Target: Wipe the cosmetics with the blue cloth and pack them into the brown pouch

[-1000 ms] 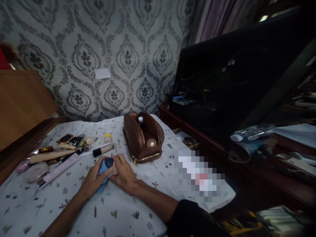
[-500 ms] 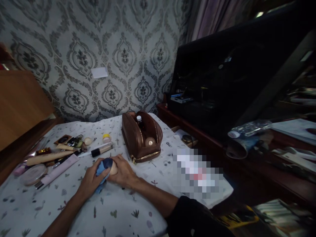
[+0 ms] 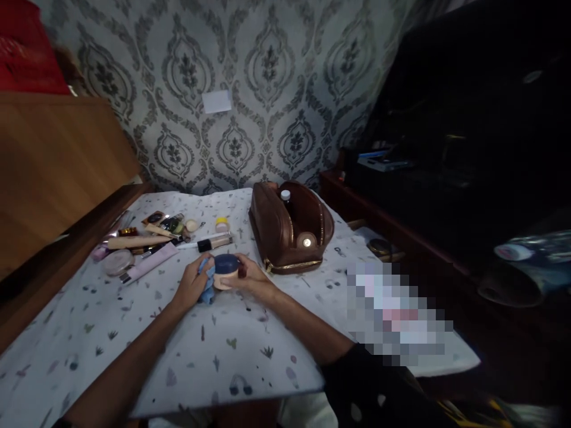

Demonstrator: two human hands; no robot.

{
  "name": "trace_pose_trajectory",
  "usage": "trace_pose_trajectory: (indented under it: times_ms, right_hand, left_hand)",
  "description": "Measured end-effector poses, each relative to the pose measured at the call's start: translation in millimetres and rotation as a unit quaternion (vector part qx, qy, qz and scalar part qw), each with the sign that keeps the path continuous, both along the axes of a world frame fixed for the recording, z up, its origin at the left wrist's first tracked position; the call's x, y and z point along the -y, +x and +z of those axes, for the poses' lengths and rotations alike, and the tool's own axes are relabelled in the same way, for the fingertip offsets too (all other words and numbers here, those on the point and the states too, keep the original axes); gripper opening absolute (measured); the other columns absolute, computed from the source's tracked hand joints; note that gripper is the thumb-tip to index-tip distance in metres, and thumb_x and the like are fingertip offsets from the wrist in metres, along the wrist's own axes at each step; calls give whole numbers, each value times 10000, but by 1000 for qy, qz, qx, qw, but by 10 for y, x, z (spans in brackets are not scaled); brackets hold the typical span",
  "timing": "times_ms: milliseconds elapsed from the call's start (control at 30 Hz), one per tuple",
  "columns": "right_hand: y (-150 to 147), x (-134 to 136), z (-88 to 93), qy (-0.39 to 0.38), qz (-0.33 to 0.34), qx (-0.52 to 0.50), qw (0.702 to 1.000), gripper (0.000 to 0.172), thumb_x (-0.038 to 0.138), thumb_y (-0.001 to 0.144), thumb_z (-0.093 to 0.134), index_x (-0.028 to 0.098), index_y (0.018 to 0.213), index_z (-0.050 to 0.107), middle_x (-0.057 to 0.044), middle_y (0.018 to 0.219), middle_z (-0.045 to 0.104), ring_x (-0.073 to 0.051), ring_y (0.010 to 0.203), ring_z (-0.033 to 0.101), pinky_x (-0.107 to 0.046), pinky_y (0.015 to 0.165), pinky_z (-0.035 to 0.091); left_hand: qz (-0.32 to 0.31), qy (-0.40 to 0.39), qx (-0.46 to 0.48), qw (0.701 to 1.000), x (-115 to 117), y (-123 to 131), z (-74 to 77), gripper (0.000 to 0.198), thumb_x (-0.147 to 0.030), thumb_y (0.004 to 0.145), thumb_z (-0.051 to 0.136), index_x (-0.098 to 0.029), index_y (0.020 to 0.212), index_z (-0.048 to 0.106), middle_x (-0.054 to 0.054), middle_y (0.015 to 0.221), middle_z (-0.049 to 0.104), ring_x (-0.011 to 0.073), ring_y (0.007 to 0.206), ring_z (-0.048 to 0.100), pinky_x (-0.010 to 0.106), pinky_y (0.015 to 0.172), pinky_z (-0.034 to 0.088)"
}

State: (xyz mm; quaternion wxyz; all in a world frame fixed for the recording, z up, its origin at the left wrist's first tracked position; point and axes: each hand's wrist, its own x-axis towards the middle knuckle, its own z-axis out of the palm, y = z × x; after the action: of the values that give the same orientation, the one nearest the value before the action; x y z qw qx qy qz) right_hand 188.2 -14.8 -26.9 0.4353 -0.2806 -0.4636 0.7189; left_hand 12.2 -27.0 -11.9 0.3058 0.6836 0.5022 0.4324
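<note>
Between both hands is a small round jar (image 3: 227, 273) with a dark blue lid and a cream-coloured body, lid upward. My right hand (image 3: 254, 279) grips it from the right side, fingers closed round it. A crumpled blue cloth (image 3: 206, 285) is pinched in my left hand (image 3: 191, 285), which presses it against the jar's left side. Just behind the hands lies a clear tube with a black cap (image 3: 215, 242). An unzipped brown makeup bag (image 3: 274, 226) stands to the right, with a white-capped bottle (image 3: 286, 197) inside.
Cosmetics lie at the left, among them a pink tube (image 3: 149, 263), a round compact (image 3: 119, 261) and a brush (image 3: 138, 242). A yellow-lidded little pot (image 3: 222, 224) sits behind. A blurred-out item (image 3: 397, 309) lies at the right edge of the patterned cloth (image 3: 178, 362).
The view has swung left, so things appear further right. The jar, earlier mostly covered by my fingers and tilted, now shows its blue lid upright; the cloth has shifted to its left side.
</note>
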Motion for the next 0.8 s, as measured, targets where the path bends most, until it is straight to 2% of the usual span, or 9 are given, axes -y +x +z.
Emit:
trace_pose_trajectory:
  times_ms: [133, 267, 433, 500, 567, 667, 800]
  right_hand:
    - [-5, -5, 2, 26, -20, -10, 999, 634, 288, 486, 900, 205, 1016, 560, 1, 961, 667, -167, 910, 652, -311, 893, 505]
    - [-16, -42, -31, 52, -72, -25, 996, 646, 296, 500, 891, 220, 1031, 531, -17, 1043, 654, -182, 981, 638, -311, 899, 503]
    - [-5, -58, -76, 56, -77, -11, 995, 702, 307, 524, 886, 240, 1091, 478, -26, 1057, 647, -182, 968, 641, -312, 869, 501]
    - [1, -54, -80, 74, -75, 2, 994, 693, 316, 548, 878, 237, 1107, 475, -26, 1060, 646, -177, 987, 635, -316, 911, 481]
    - [1, -47, -77, 96, -76, 11, 992, 706, 335, 563, 873, 234, 1138, 476, -30, 1082, 639, -180, 1016, 625, -327, 942, 467]
    - [-3, -31, -55, 140, -76, 21, 987, 736, 385, 579, 865, 231, 1192, 488, -40, 1125, 625, -192, 1061, 606, -341, 970, 460]
    - [22, -2, 8, 181, -73, 51, 980, 735, 421, 639, 829, 226, 1261, 490, -52, 1163, 613, -200, 1088, 591, -351, 985, 455]
  left_hand:
    - [-15, 2, 1, 1000, -2, 4, -13, 393, -520, 952, 377, -196, 846, 572, -9, 700, 542, 155, 705, 530, 277, 709, 462]
    - [-35, -25, 6, 999, -11, 26, -36, 410, -525, 934, 415, -197, 1090, 605, 37, 949, 667, 192, 892, 607, 317, 881, 468]
    - [-68, -61, 58, 994, -6, 62, -55, 464, -523, 862, 551, -202, 1196, 564, 64, 1197, 637, 234, 1133, 572, 321, 998, 425]
    - [-62, -80, 94, 990, -8, 58, -72, 506, -543, 817, 604, -197, 1183, 564, 67, 1192, 641, 248, 1144, 573, 311, 975, 444]
    - [-53, -120, 131, 983, -12, 45, -89, 558, -567, 770, 648, -199, 1179, 556, 60, 1128, 661, 248, 1057, 613, 302, 882, 492]
    - [-41, -179, 181, 966, -19, 28, -100, 610, -559, 717, 713, -214, 1188, 535, 28, 1010, 677, 209, 872, 650, 266, 723, 520]
    - [-33, -208, 241, 947, -16, 39, -91, 622, -523, 670, 773, -229, 1157, 521, 2, 922, 674, 149, 717, 645, 213, 606, 503]
